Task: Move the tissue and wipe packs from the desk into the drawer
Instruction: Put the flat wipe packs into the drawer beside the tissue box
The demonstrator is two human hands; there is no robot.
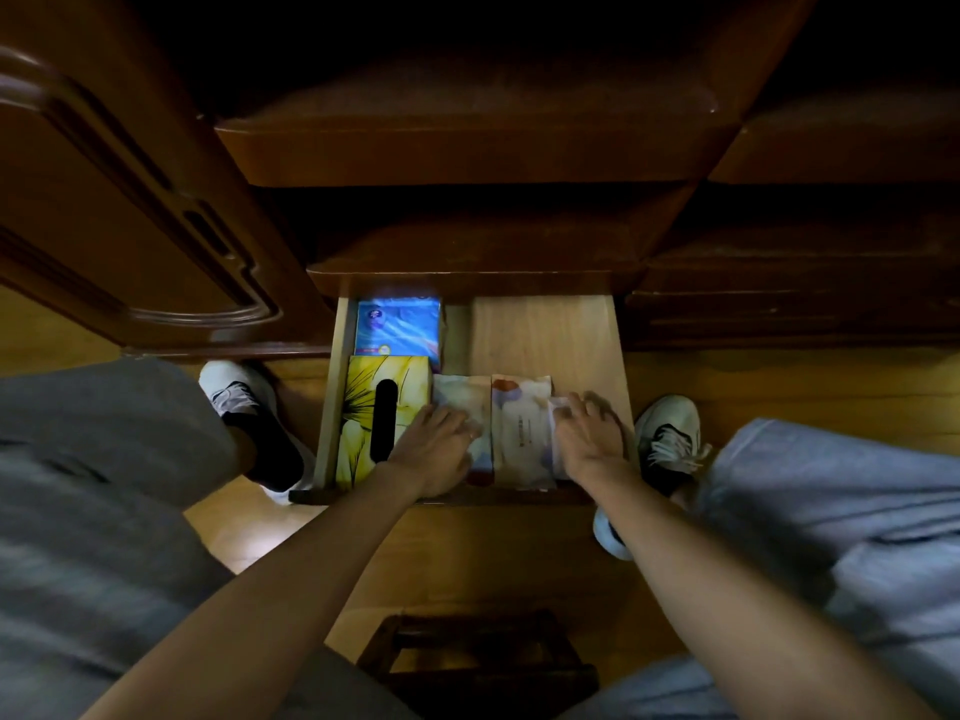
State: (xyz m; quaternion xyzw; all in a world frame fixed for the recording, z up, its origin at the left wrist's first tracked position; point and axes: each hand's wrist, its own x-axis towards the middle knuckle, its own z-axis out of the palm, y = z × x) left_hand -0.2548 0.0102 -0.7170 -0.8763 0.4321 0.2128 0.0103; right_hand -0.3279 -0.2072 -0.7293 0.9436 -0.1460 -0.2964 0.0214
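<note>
The open wooden drawer (545,335) holds a blue wipe pack (397,327) at the back left. A yellow flowered tissue box (363,407) with a dark slot lies in front of it. Two pale packs with coloured blotches lie side by side at the drawer's front: one (460,400) under my left hand (434,449), the other (519,428) between my hands. My left hand rests flat on the first pack. My right hand (589,433) presses, fingers spread, on a third pale pack (558,407) at the right, mostly hidden by the hand.
The dark wooden desk (467,148) overhangs the drawer's back. A cabinet door (130,200) stands at the left. My knees and white shoes (670,439) flank the drawer. A dark stool (478,657) sits below me. The drawer's back right part is bare wood.
</note>
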